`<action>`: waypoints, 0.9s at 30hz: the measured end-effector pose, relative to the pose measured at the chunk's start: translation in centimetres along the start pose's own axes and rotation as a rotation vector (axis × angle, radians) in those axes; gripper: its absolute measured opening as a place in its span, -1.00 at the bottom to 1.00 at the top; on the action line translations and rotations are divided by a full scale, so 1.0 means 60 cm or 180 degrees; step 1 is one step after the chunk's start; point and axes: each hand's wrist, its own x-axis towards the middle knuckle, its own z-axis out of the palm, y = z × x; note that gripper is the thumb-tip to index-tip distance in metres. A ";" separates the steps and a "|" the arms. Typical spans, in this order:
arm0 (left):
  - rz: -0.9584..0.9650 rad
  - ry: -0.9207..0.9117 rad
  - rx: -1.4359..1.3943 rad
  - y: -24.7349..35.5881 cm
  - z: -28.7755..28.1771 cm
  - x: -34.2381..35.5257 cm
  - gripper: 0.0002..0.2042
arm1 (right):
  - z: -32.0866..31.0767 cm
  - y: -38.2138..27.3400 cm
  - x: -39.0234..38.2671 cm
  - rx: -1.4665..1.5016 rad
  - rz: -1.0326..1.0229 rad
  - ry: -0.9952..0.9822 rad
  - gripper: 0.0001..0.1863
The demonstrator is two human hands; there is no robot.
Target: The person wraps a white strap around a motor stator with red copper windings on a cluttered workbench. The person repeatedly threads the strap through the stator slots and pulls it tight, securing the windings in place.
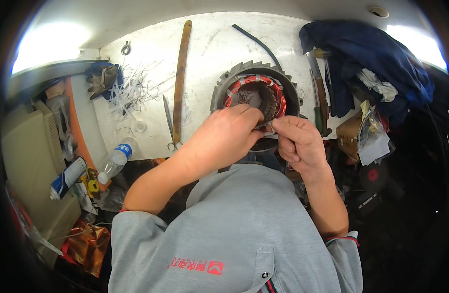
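A grey finned motor stator (217, 95) sits near the table's front edge, in front of my body. Red wire windings (281, 103), bound with white ties, ring its bore. My left hand (234, 129) reaches over the near side of the opening with its fingers curled in; the fingertips are partly hidden. At the near right rim my right hand (300, 141) pinches thumb and forefinger together, the other fingers folded. A small whitish piece shows at those fingertips, too small to name.
Left of the stator lie a long brown wooden strip (182, 73), scissors (171, 127) and a heap of white strips (129, 93). A plastic bottle (118, 160) rests by the left edge. To the right are a green-handled screwdriver (318, 117) and dark blue cloth (375, 53).
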 end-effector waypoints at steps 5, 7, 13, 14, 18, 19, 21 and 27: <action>-0.0111 -0.0048 0.0688 0.005 0.022 0.030 -0.91 | 0.000 0.000 0.013 0.0188 -0.0049 -0.0005 -0.79; 0.0068 -0.0006 0.0585 -0.005 0.023 0.032 -0.92 | -0.002 0.002 0.013 0.0203 -0.0123 0.0009 -0.79; 0.0240 -0.0225 0.0761 -0.017 0.010 0.038 -0.92 | -0.005 0.005 0.010 0.0221 -0.0162 -0.0073 -0.78; 0.0104 -0.0431 0.1087 -0.014 0.011 0.040 -0.91 | -0.004 0.005 0.009 0.0217 -0.0173 -0.0106 -0.78; -0.0206 -0.1026 0.1827 -0.005 0.020 0.055 -0.89 | 0.004 0.004 0.008 0.0119 -0.0213 -0.0068 -0.79; -0.0211 -0.1133 0.1873 -0.005 0.021 0.059 -0.89 | 0.002 0.006 0.009 0.0122 -0.0233 -0.0099 -0.78; -0.0169 -0.1205 0.1773 0.003 0.009 0.060 -0.88 | 0.001 0.004 0.008 0.0130 -0.0242 -0.0115 -0.78; -0.0025 -0.0981 0.1005 0.000 -0.011 0.064 -0.88 | -0.001 0.004 0.009 0.0143 -0.0277 -0.0041 -0.78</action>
